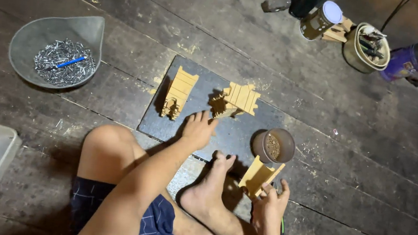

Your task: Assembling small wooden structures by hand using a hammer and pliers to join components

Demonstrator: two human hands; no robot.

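Dim warm overhead light; soft shadows, dark corners, slight blur

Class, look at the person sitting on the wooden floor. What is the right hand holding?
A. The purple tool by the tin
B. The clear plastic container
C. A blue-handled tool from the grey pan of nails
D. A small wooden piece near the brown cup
D: the right hand grips a small wooden piece just below the brown cup, while the left hand rests on the dark board.
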